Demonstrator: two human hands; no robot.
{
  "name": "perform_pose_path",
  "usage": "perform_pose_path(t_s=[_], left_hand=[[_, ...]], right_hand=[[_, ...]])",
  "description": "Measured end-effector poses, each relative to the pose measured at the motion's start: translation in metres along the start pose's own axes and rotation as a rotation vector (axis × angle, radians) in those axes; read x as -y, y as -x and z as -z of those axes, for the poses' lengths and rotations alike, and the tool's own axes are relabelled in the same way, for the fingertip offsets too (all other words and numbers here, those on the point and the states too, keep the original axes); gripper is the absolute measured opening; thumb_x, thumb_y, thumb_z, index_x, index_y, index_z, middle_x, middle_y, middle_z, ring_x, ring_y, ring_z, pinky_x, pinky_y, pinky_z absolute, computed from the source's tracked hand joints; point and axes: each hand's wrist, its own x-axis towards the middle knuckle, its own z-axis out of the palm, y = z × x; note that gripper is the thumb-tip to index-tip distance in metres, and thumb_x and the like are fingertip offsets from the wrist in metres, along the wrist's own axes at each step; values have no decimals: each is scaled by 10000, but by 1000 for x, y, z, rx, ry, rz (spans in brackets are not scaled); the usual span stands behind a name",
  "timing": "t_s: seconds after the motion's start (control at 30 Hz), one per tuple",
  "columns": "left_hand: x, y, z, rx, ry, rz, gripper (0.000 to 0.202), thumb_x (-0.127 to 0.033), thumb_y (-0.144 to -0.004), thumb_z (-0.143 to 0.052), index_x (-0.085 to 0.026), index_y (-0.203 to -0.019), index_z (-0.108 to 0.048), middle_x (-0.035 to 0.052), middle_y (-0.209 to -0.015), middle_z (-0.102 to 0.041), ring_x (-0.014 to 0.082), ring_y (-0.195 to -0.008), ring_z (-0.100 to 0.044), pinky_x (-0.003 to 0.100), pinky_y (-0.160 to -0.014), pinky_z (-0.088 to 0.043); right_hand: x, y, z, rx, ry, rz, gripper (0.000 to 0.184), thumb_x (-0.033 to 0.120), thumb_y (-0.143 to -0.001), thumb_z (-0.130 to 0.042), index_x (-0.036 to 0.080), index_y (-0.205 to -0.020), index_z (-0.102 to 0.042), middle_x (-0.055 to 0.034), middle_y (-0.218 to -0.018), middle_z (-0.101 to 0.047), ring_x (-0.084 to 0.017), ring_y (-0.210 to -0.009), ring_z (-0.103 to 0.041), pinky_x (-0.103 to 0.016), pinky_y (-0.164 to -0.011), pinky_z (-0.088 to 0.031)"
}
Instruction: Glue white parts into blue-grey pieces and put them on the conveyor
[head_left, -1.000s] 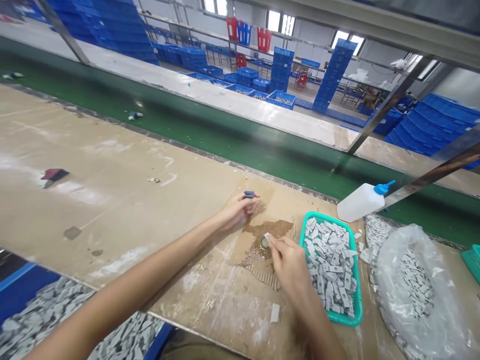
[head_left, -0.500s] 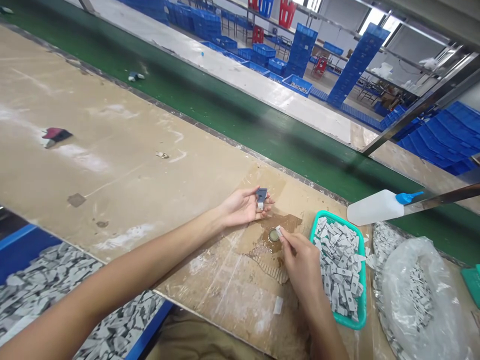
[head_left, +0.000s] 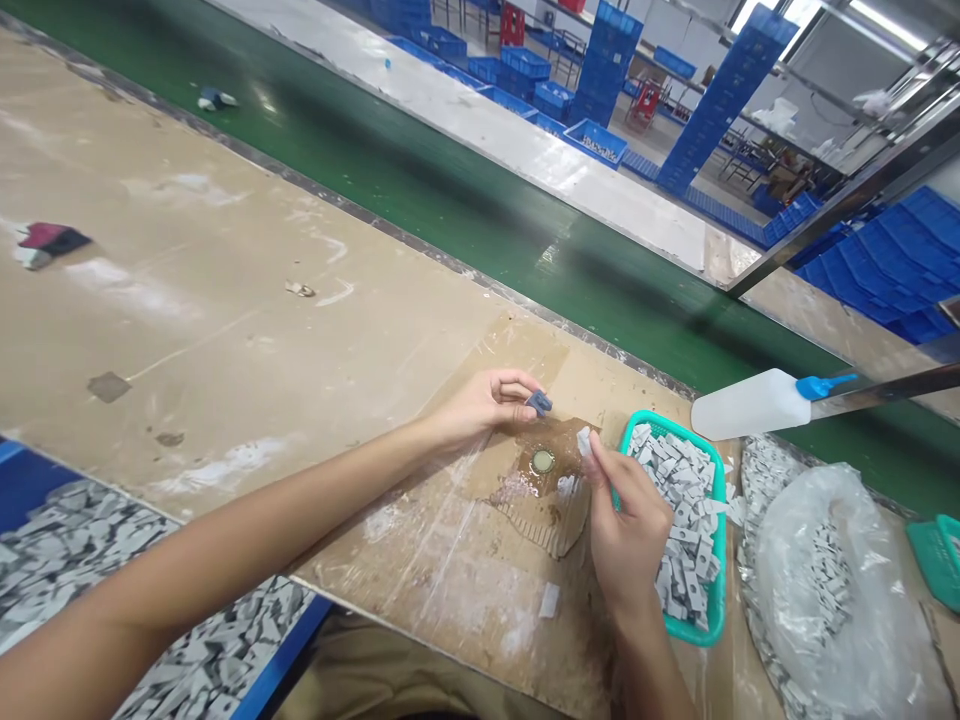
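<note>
**Over stained cardboard (head_left: 457,480): pale grey piece (head_left: 583,441) pinched in right hand (head_left: 630,530)**

Long axis of piece steeply tilted, upper tip near round disc (head_left: 543,461) on wet brown patch (head_left: 571,452); right hand far closer than left. Left hand (head_left: 487,405) narrowly curled, slate-blue part (head_left: 538,403) at fingertips. Teal plastic basket (head_left: 721,520) of grey pieces (head_left: 679,490) just beyond right hand.

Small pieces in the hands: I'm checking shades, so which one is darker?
The blue-grey piece at the fingertips of the left hand is darker. The pale piece in the right hand is much lighter, like those in the teal basket.
</note>
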Motion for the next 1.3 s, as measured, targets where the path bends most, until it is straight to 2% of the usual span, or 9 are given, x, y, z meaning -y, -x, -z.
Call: perform_pose_path(t_s=[0.13,0.3,0.53,0.67,0.8,1.0,1.17,1.3], left_hand=[[0,9,-11,48,-163,-37,292,-141,-566,-864,-148,-806,-698,40,-771,-744,146,-704,-685,250,-672,-532],[2,22,-24,98,-162,-29,255,-152,-604,-841,-139,-808,-689,57,-757,-748,155,-682,-699,264,-652,-554],[2,27,-27,137,-102,-23,227,-89,-616,-815,-126,-795,-682,50,-789,-762,148,-704,-727,244,-695,-589],[2,30,-28,139,-86,-21,196,-125,-650,-813,-123,-796,-683,64,-795,-768,159,-691,-735,261,-695,-611],[5,32,-30,112,-98,-48,214,-173,-651,-833,-124,-806,-693,69,-795,-769,168,-679,-737,286,-720,-626],[12,35,-36,10,-94,-73,222,-133,-611,-810,-136,-810,-712,64,-804,-774,196,-714,-750,297,-739,-630],[14,36,-38,-50,-116,-69,228,-129,-587,-797,-138,-801,-718,60,-778,-766,208,-734,-746,294,-708,-612],[17,33,-38,-60,-179,-71,234,-137,-600,-806,-139,-812,-708,61,-786,-749,191,-728,-717,291,-700,-578]], right_hand=[[2,0,1,-52,-67,85,408,50,-928,-571,295,-1227,-701,-41,-969,-749,-144,-842,-708,-280,-745,-590],[-1,0,3,11,-85,165,556,-41,-899,-492,338,-1263,-674,-47,-1000,-730,-152,-893,-699,-300,-763,-590],[0,1,3,49,-73,182,569,-55,-892,-485,335,-1255,-683,-57,-1000,-720,-154,-904,-690,-301,-774,-580],[2,0,3,69,-66,173,528,-27,-910,-485,328,-1239,-696,-58,-979,-718,-154,-875,-690,-294,-746,-580],[2,0,2,77,-31,184,500,-2,-927,-462,321,-1217,-710,-57,-951,-714,-149,-847,-690,-286,-721,-585],[1,0,0,112,-12,193,520,-12,-914,-446,312,-1224,-708,-58,-931,-692,-136,-815,-678,-254,-691,-577],[-2,-2,-1,176,-42,183,521,-25,-897,-447,290,-1215,-714,-37,-863,-647,-113,-757,-639,-225,-663,-545],[-4,-3,-4,244,-57,125,467,29,-930,-457,297,-1212,-714,-19,-820,-624,-111,-728,-615,-225,-655,-527]])
